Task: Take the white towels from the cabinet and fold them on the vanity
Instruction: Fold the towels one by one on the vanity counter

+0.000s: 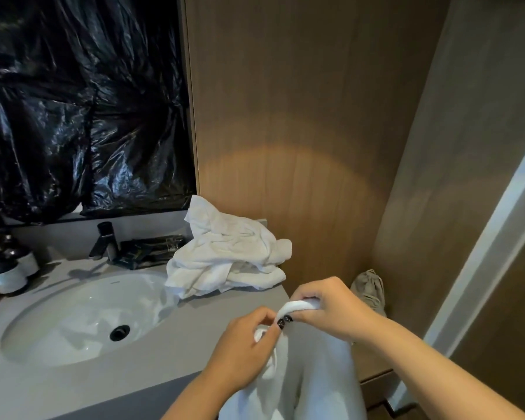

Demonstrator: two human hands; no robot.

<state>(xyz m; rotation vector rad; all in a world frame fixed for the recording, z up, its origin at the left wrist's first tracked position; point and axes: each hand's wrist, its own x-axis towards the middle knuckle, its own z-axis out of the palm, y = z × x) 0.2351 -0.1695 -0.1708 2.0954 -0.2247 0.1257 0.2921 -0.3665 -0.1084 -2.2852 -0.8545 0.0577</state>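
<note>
A white towel (pixel 312 368) hangs down in front of me at the vanity's right front corner. My left hand (pixel 243 347) pinches its upper edge and my right hand (pixel 331 310) grips a rolled part of the same edge, the two hands close together. A crumpled pile of white towels (pixel 228 253) lies on the grey vanity top (pixel 200 328) behind my hands, against the wooden wall panel. The lower end of the held towel runs out of view.
A white oval sink (pixel 82 316) with a black drain fills the counter's left. A black tap (pixel 103 241), a dark tray (pixel 149 250) and dark bottles (pixel 6 268) stand at the back. Black plastic sheet (pixel 79 101) covers the mirror. A beige bag (pixel 370 289) lies on the floor at the right.
</note>
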